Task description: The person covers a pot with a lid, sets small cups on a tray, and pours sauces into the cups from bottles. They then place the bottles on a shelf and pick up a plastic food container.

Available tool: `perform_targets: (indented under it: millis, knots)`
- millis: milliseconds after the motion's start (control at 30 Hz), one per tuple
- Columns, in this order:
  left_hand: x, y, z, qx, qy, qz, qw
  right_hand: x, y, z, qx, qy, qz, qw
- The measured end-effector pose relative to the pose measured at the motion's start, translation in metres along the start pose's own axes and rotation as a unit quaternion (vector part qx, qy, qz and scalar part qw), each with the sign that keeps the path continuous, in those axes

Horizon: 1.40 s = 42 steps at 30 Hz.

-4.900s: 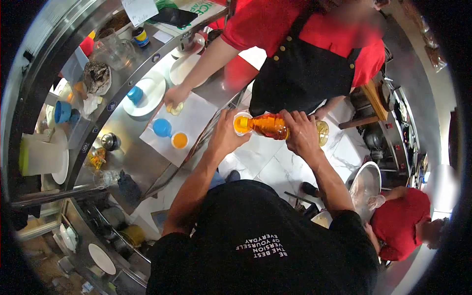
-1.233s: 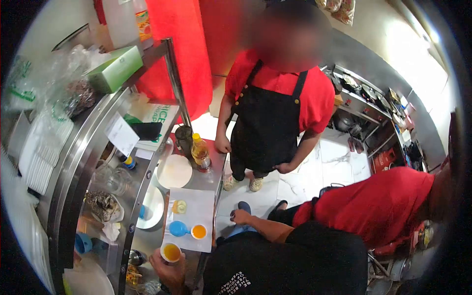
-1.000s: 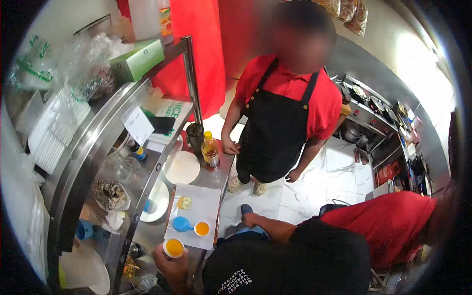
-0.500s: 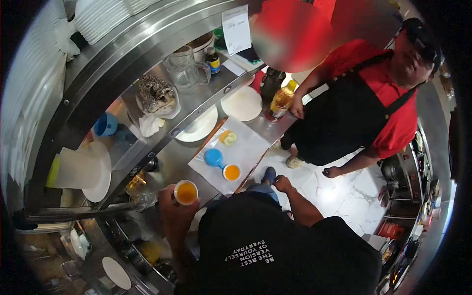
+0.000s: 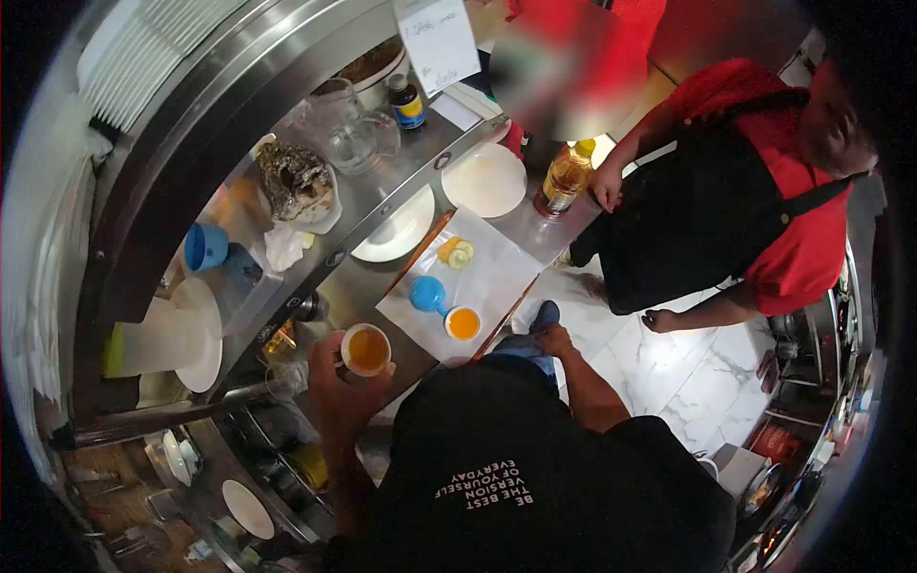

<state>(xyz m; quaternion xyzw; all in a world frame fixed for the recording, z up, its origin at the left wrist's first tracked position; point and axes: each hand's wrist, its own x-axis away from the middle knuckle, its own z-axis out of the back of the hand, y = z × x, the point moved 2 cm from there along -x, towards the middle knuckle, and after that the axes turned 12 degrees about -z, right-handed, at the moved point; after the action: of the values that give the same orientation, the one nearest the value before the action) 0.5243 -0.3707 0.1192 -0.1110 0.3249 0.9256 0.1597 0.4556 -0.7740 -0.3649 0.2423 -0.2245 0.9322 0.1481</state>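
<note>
My left hand (image 5: 342,387) is closed around a small white cup (image 5: 367,350) of amber-orange liquid, held level above the counter's edge. On a white sheet (image 5: 497,277) to its right stands a second white cup (image 5: 463,324) of brighter orange liquid. Touching that cup is a blue scoop (image 5: 427,294), its round bowl toward the left. Farther up the sheet sits a small yellow and pale green food piece (image 5: 456,252). Down by my jeans, my right hand (image 5: 552,340) rests loosely against the thigh, fingers partly visible, with nothing seen in it.
A co-worker in a red shirt and black apron (image 5: 697,220) stands at the right, one hand beside an oil bottle (image 5: 566,180). White plates (image 5: 485,181) line the counter's back. Above, a steel shelf holds a glass jug (image 5: 358,138) and a dark bottle (image 5: 405,102).
My view has shifted slightly, so the counter items appear a little lower and farther right. The cup stays in my left hand. My right hand is now closer to my thigh.
</note>
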Motion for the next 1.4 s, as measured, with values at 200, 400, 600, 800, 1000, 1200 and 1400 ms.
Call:
perform_targets:
  millis: [200, 400, 600, 800, 1000, 1200, 1400]
  knots:
    - [-0.017, 0.007, -0.010, -0.003, -0.003, -0.067, 0.998, 0.031, 0.015, 0.039, -0.188, 0.002, -0.164, 0.968]
    - [-0.037, 0.023, -0.030, 0.075, -0.029, -0.091, 0.993, 0.058, 0.026, 0.051, -0.146, 0.018, -0.212, 0.966]
    - [-0.064, 0.052, -0.053, 0.091, -0.049, -0.100, 0.990, 0.074, 0.062, 0.081, -0.215, 0.080, -0.256, 0.939]
    - [-0.063, 0.092, -0.079, 0.097, 0.016, -0.033, 0.995, 0.038, 0.121, 0.123, -0.130, -0.051, -0.237, 0.962]
    - [-0.064, 0.140, -0.104, 0.032, 0.048, 0.092, 0.994, -0.019, 0.161, 0.174, -0.133, 0.036, -0.086, 0.987]
    - [-0.065, 0.171, -0.126, -0.002, 0.099, 0.076, 0.992, -0.121, 0.231, 0.130, -0.061, 0.133, -0.041, 0.988]
    - [-0.093, 0.194, -0.142, -0.019, 0.070, 0.052, 0.996, -0.064, 0.230, 0.205, 0.048, 0.060, -0.015, 0.997]
